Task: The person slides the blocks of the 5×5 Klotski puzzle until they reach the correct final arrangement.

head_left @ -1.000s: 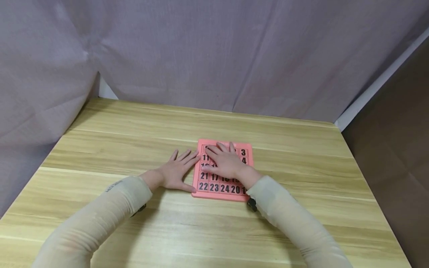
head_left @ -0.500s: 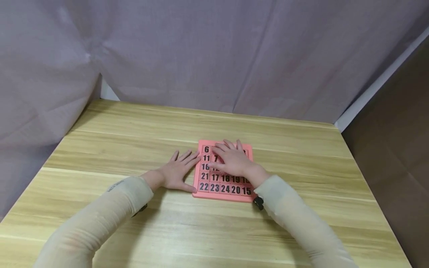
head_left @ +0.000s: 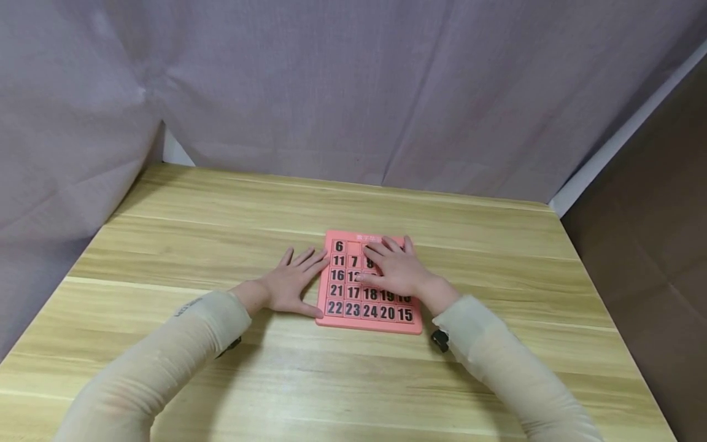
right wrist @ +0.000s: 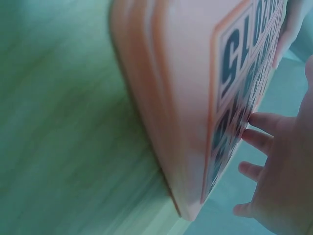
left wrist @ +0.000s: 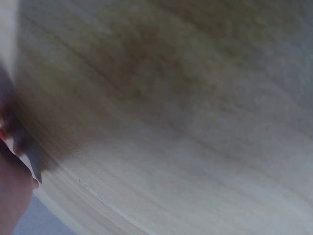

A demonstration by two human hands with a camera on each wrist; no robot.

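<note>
Grey cloth (head_left: 353, 92) hangs behind and to the left of the table (head_left: 221, 202), a white strip (head_left: 624, 132) runs down on the right, and nothing blocks the head view of the pink board (head_left: 369, 325), which lies flat at mid-table. The left hand (head_left: 293, 283) lies flat with fingers spread, fingertips and thumb against the board's left edge. The right hand (head_left: 399, 270) rests on the numbered tiles, fingers straight and slightly apart, tips near the top rows, hiding the tiles beneath; it grips nothing. Tiles 6, 11, 16, 21, 22 show on the left. The table is pale wood grain; the left wrist view shows only blurred wood.
</note>
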